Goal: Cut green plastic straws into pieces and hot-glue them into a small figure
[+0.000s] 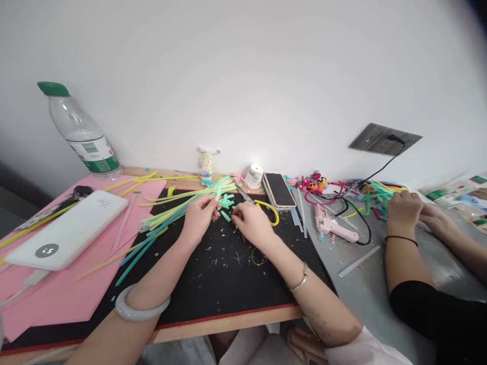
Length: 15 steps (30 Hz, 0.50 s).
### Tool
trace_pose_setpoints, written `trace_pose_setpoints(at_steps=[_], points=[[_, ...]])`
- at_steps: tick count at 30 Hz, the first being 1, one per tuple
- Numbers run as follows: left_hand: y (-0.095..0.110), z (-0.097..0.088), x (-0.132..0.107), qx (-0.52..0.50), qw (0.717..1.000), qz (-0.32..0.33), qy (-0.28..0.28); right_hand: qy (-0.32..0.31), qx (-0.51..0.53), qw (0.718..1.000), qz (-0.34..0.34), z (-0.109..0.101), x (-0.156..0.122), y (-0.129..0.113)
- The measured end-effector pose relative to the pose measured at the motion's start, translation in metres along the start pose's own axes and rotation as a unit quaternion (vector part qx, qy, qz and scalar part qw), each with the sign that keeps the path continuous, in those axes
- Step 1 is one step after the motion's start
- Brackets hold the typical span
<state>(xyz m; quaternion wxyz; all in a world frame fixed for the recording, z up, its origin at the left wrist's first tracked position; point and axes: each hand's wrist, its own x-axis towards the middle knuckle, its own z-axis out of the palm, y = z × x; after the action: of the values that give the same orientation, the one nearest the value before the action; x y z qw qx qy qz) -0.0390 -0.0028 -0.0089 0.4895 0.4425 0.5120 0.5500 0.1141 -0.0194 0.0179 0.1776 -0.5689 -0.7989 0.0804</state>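
Note:
My left hand (200, 215) rests on the black mat (213, 284), fingers pinched on a short green straw piece near a pile of cut green straw pieces (225, 203). My right hand (251, 223) lies just right of it, fingers curled and pinched toward the same pile. A bundle of long green, yellow and blue straws (178, 210) fans out to the left under my left hand. Yellow-handled scissors (262, 207) lie behind my right hand.
A white power bank (68, 228) sits on pink paper (57, 289) at left, a plastic bottle (85, 137) behind it. A phone (279, 190), tape roll (254, 176), small figurine (206, 165) and pink glue gun (333, 225) stand nearby. Another person's hands (413, 210) work at right.

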Motion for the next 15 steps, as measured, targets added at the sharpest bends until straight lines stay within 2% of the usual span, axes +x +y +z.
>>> trace_pose_setpoints(at_steps=[4, 8, 12, 15], points=[[-0.004, -0.002, 0.001, 0.019, 1.0, 0.021, -0.003, 0.007, -0.015, 1.0, -0.002, 0.023, 0.0, -0.013], [-0.003, -0.003, 0.0, 0.024, 0.999, 0.021, -0.008, 0.045, 0.094, 0.994, -0.017, 0.026, -0.003, -0.002], [0.002, -0.003, -0.003, 0.021, 1.0, 0.013, -0.007, 0.089, 0.29, 0.952, 0.044, 0.022, -0.002, 0.015], [0.005, -0.002, -0.005, 0.029, 0.999, 0.016, -0.021, 0.108, 0.362, 0.925, 0.044, 0.017, -0.001, 0.023]])
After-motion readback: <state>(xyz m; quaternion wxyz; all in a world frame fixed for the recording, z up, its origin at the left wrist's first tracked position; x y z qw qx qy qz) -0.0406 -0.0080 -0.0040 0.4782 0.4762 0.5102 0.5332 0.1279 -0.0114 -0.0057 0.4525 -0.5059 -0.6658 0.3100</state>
